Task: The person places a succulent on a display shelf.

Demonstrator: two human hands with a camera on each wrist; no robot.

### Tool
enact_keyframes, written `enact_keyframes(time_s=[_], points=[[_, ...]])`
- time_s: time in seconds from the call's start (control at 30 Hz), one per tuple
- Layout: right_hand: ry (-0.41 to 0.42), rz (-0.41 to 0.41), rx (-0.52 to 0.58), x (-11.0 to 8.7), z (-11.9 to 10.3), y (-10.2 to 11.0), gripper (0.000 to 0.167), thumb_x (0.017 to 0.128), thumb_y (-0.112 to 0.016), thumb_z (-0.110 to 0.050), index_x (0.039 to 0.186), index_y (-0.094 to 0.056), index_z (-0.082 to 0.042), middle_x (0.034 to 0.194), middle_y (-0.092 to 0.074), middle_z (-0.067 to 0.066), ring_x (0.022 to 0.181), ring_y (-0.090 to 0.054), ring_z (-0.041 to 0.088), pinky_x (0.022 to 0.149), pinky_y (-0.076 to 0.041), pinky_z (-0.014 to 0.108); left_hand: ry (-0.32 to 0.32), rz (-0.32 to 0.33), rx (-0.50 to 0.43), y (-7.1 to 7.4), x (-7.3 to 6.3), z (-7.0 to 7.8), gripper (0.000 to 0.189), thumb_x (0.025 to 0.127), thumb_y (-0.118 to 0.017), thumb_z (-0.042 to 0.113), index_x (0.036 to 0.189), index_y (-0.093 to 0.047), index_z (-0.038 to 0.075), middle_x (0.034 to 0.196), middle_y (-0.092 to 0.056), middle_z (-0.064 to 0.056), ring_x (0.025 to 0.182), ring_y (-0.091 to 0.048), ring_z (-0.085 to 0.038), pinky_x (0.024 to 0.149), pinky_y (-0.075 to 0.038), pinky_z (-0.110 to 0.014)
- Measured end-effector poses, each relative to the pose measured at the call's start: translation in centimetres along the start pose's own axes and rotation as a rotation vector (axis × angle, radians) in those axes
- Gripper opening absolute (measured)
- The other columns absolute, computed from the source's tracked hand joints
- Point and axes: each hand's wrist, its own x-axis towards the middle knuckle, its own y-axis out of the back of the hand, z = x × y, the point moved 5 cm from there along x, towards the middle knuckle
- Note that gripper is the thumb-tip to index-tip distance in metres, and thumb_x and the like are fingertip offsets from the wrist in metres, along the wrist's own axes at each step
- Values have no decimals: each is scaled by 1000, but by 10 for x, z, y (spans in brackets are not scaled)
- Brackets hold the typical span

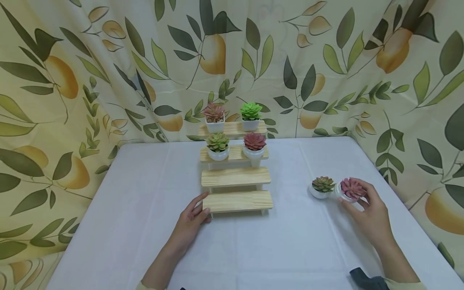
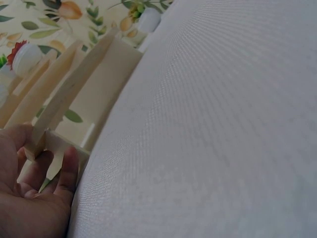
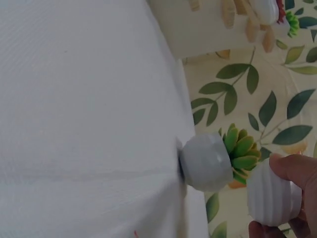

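Note:
My right hand grips a white ribbed pot with a pink artificial succulent, fingers and thumb around its sides. Just left of it, a white pot with a green, red-tinged succulent stands on the table. At the centre is a four-tier wooden plant stand. My left hand holds the left end of its lowest step, thumb at the front edge; the left wrist view shows the fingers at the board's corner.
Two potted succulents, one reddish and one bright green, occupy the top step. Another green one and a dark red one sit a step below. A white cloth covers the table; a leaf-and-fruit patterned curtain hangs behind.

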Motion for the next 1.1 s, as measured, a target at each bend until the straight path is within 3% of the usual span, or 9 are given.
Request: enact_keyframes(time_s=[0.2,0.4,0.57,0.87,1.1], points=[[15,3,-10,6,-18,0,76,84,-83,7,150,-47,-4,142,-54,10,123,-45,-8,94,-40,5,-10,-13,-12,0,0,1,53,105,-65,18,154,-48,29,147,-57,-6,114,-62,-30,93,-55,-34],[73,-37,24,11,-37,-8,77,83,-83,9,150,-48,-5,140,-56,6,122,-48,-6,95,-40,5,-11,-11,-17,-1,1,2,52,105,-64,16,154,-49,29,147,-57,-6,119,-61,-28,93,-55,-35],[110,-70,30,13,-47,-19,75,82,-84,9,147,-50,-3,131,-58,0,115,-49,-3,95,-40,5,-11,-18,-17,-1,2,0,53,105,-63,16,155,-47,26,146,-58,-6,116,-62,-29,93,-55,-35],[137,-156,51,20,-66,-39,78,82,-86,5,150,-48,-5,133,-58,15,117,-48,-8,94,-39,4,-14,-20,-16,-1,1,1,53,105,-64,18,155,-48,27,147,-58,-6,112,-62,-31,93,-55,-35],[142,-202,67,24,-78,-52,73,85,-87,-3,148,-51,-11,136,-59,12,119,-51,-6,94,-41,6,-11,-14,-12,0,1,1,53,105,-65,19,154,-48,28,147,-57,-7,110,-63,-31,93,-55,-34]])
